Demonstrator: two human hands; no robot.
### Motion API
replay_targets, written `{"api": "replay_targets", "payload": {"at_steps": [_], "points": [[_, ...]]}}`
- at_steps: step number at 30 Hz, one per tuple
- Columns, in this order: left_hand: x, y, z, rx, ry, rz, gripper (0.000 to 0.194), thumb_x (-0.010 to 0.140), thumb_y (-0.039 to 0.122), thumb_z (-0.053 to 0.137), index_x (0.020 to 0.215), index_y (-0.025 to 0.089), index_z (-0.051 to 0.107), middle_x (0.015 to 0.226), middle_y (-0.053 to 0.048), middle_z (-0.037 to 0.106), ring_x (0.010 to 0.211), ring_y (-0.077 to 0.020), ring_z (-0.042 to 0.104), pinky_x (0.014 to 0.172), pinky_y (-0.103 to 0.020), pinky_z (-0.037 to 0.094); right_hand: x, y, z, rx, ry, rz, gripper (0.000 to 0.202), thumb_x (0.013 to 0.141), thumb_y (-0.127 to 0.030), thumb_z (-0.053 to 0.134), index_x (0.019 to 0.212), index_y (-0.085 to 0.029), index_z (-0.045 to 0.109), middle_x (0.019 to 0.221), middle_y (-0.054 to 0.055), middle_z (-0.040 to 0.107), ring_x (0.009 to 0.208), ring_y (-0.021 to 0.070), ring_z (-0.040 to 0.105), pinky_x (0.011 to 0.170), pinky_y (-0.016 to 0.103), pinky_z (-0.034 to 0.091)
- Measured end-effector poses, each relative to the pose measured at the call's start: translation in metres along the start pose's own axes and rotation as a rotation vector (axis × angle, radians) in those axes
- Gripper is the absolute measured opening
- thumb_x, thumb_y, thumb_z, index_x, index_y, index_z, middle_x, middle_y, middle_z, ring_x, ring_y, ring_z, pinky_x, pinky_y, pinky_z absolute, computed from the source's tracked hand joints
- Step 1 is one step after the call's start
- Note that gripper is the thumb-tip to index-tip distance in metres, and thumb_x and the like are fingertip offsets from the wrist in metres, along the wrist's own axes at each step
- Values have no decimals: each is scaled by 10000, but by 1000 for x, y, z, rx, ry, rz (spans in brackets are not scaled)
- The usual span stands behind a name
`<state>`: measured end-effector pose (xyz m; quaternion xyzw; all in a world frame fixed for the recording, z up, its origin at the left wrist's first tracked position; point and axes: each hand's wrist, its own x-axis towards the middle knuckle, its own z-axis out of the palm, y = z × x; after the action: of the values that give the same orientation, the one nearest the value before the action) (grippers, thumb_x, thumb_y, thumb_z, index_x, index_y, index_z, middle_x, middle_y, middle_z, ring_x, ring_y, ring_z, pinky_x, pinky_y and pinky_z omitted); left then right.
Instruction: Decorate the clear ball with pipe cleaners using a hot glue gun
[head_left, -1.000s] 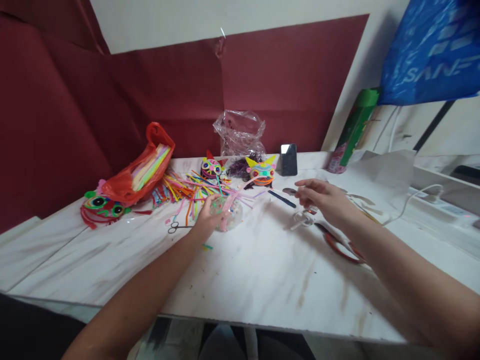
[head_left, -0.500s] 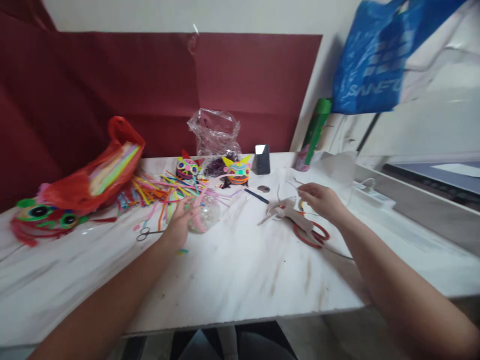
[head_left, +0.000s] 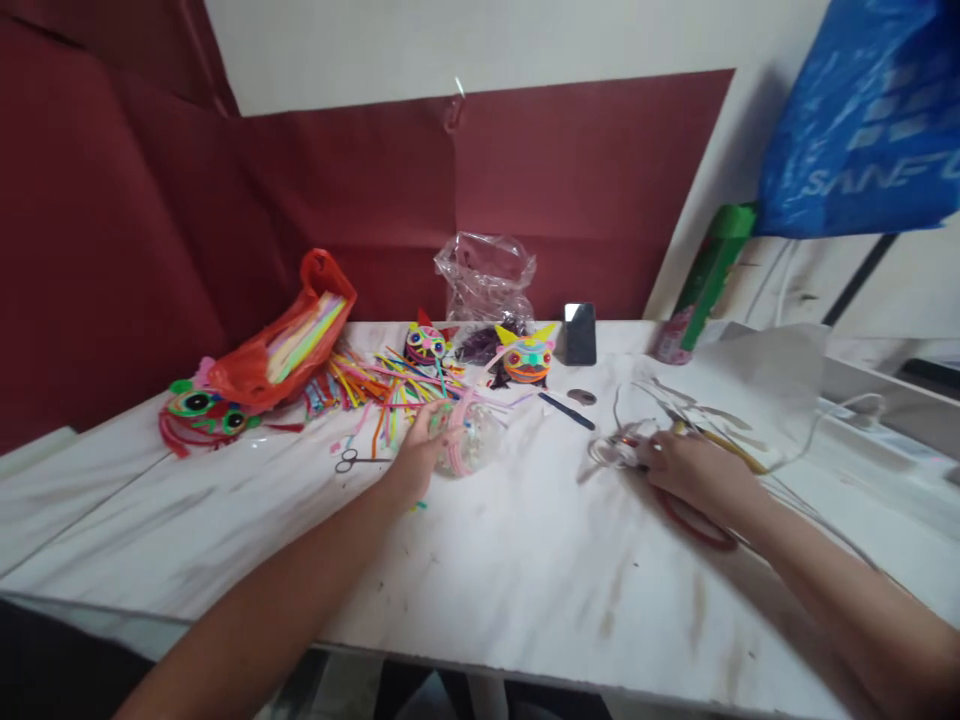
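My left hand (head_left: 424,450) is wrapped round the left side of a clear ball (head_left: 484,440) with pink strips and coloured bits on it. My right hand (head_left: 694,470) is closed over the glue gun (head_left: 628,448), whose body it mostly hides. Beneath that hand lie red-handled scissors (head_left: 697,525), partly covered. Pliers with yellow handles (head_left: 731,452) rest just behind the right hand. Small scissors (head_left: 349,461) are left of my left hand, beside a pile of coloured strips (head_left: 367,385).
Two decorated heads (head_left: 426,343) (head_left: 527,360) stand at the back near a phone (head_left: 580,335). A red bag (head_left: 285,350) and a larger decorated head (head_left: 202,415) are at left. A dark pen-like tool (head_left: 568,411) lies mid-table. A green can (head_left: 709,285) leans at right.
The view has turned left, so things appear further right. My right hand has come down from beside the glue gun and closed over it. My left hand still holds the ball.
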<state>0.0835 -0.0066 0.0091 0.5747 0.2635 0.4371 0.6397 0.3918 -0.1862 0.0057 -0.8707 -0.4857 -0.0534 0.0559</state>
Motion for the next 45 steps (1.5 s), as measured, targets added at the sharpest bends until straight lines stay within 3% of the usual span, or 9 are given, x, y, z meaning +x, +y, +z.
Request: {"api": "replay_targets", "payload": {"at_steps": [6,9,15,20,23,25,31,36,45], "points": [[-3,-7,-3,253,-3,215,626,668,290,750,1241,233,504,1280,-65,535,1199,-255,494,976,-349,428,-8,5,-7,-68,-41,-8,134,796,-238,524,856,-154,609,899,185,674,967,336,639,645,329,414],[-4,-5,-4,275,-17,207,625,676,296,743,1245,230,494,1263,-66,547,1211,-259,484,997,-363,421,-8,9,-4,-55,-68,-3,159,812,-276,499,840,-157,600,879,201,684,832,324,670,635,351,423],[-4,-5,-1,214,-44,182,622,672,333,737,1232,216,492,1247,-74,536,1168,-265,503,962,-349,433,-9,11,-1,-22,77,-19,153,744,-335,537,774,-189,571,790,162,691,797,330,668,664,378,456],[-2,-10,0,104,-56,147,559,669,338,728,1179,225,529,1220,-59,547,1219,-274,462,1000,-361,390,-19,-3,-22,692,218,142,339,702,-410,557,945,-188,637,924,118,735,796,295,693,694,384,513],[0,-14,0,50,-75,115,540,671,341,717,1168,235,535,1226,-55,539,1236,-273,444,1010,-370,375,-24,-22,-34,1204,107,66,308,724,-382,523,916,-195,674,929,104,745,763,273,703,610,350,521],[2,-16,-2,23,-91,103,531,666,341,717,1158,239,543,1202,-52,554,1211,-273,463,1007,-379,378,-26,-39,-38,1360,8,-51,293,717,-340,503,882,-186,689,902,116,744,726,263,692,550,331,501],[2,-19,-3,73,-119,109,546,658,340,740,1157,220,553,1161,-55,582,1170,-280,499,1007,-398,384,-45,-81,-33,1225,-87,-288,339,817,-362,498,993,-154,700,1017,119,725,680,207,657,580,313,499],[-3,-14,-1,108,-193,68,587,635,357,765,1172,245,554,1173,-59,590,1132,-300,538,908,-378,457,-65,-84,-25,916,-108,-398,388,872,-451,470,971,-190,740,796,61,730,627,188,622,573,302,519],[-2,-16,-4,214,-248,24,649,652,336,795,1232,255,515,1245,-83,555,1055,-267,579,796,-332,499,-68,-90,-27,874,13,-526,341,866,-421,477,754,-196,707,781,81,729,606,181,639,547,288,543]]}}
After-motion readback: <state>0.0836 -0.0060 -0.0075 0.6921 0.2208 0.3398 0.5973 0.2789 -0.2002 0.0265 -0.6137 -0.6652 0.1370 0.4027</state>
